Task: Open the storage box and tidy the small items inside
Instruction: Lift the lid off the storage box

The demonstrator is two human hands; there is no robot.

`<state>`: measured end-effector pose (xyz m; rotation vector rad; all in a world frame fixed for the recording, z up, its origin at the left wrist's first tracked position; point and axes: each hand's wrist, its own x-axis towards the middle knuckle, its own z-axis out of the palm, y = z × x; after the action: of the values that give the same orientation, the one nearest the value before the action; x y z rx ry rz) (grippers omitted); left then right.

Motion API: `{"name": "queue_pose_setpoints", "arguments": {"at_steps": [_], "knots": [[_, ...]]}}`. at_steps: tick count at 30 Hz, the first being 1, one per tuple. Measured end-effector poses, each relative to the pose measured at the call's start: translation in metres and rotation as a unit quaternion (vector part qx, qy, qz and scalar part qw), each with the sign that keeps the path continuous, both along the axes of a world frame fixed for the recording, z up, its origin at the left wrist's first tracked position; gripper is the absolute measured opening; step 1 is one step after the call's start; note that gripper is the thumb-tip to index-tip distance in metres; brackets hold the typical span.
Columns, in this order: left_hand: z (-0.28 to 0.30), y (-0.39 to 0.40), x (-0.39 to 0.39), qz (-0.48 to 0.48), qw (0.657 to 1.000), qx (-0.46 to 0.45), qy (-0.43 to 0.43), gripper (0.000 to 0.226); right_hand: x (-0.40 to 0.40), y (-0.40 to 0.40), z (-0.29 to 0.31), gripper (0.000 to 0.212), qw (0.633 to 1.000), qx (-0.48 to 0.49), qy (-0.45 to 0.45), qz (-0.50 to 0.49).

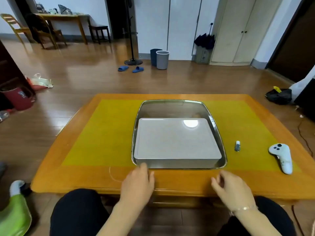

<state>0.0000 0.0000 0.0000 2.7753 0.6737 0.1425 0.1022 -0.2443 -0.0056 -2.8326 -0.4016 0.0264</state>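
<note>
Box (177, 138) lid on, sitting in tray (221, 150) at table centre. Left hand (138, 183) fingers relaxed, tips at tray's near rim; right hand (231, 189) loosely curled, empty. Advice: grip lid at both near corners, lift evenly, keep tray still.

Home living room: wood floor (95, 72), slippers (130, 68), wardrobe (238, 29).

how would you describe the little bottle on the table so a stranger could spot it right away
Start at the low wooden table with its yellow mat, where a metal tray holds a closed grey storage box. Just right of the tray stands the small bottle, upright, with a white cap. It is far smaller than the white handheld controller lying further right.
</note>
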Motion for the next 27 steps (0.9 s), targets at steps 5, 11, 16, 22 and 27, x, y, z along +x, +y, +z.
{"name": "queue_pose_setpoints", "arguments": {"at_steps": [5,11,16,22,27], "knots": [[-0.001,0.012,0.051,0.012,0.996,0.000,-0.088,0.021,0.042,0.024,0.010,0.028,0.995,0.069,-0.066,-0.019],[-0.006,0.034,0.085,0.058,0.993,0.072,-0.067,0.036,0.084,0.039,0.003,0.022,0.995,0.035,-0.089,-0.022],[-0.016,0.049,0.104,0.083,0.996,0.032,-0.018,0.053,0.104,0.045,-0.008,0.046,0.992,-0.040,-0.112,-0.032],[-0.024,0.061,0.121,0.128,0.991,-0.047,0.003,0.063,0.115,0.049,-0.012,0.051,0.994,-0.019,-0.085,-0.064],[-0.032,0.070,0.124,0.154,0.988,-0.033,-0.003,0.063,0.122,0.048,-0.013,0.054,0.992,0.022,-0.016,-0.124]]}}
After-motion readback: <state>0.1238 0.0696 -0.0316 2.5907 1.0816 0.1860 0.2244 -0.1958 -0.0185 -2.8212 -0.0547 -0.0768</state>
